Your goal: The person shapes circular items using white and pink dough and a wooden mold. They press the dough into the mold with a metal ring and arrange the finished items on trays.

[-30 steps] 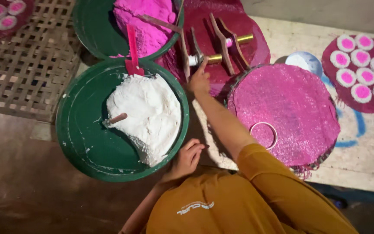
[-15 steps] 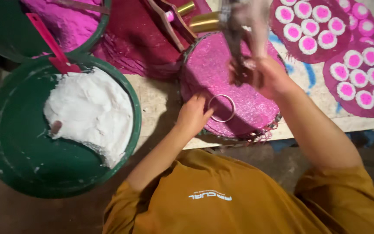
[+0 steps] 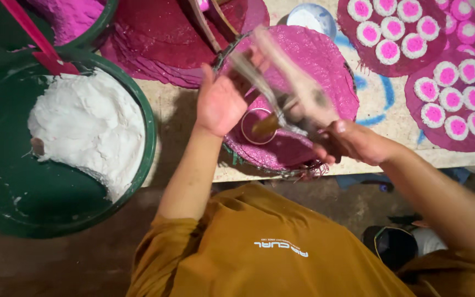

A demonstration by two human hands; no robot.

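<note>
Big green tub [image 3: 144,137] sits far left on the floor side of the desk [image 3: 177,104], white dough mound [image 3: 92,129] heaped inside, close enough for my left arm. Second green tub [image 3: 97,25] above it holds pink dough [image 3: 64,14]; a red scraper handle [image 3: 34,38] leans across both rims.

Dark red cloth sheets [image 3: 155,38] are stacked flat at top centre, wooden tool [image 3: 207,25] lying on them. The pink mesh mat [image 3: 331,71] lies directly in front of me, so it's my work surface.

Right side: two maroon mats [image 3: 397,69] carry finished white discs with pink centres [image 3: 388,50], parked well apart from the work mat. A small white bowl [image 3: 311,16] sits above the mat.

Metal ring [image 3: 254,127] lies flat on the mesh mat. My left hand [image 3: 221,102] is open, palm to the mat, fingers spread, just beside the ring; holds nothing, steadies the spot.

My right hand [image 3: 353,142] is closed around the handle of a long tool [image 3: 281,82], motion-blurred, its tip over the ring. Exact tool shape: can't tell.

Obstruction: my left hand crowds the ring's left edge.
</note>
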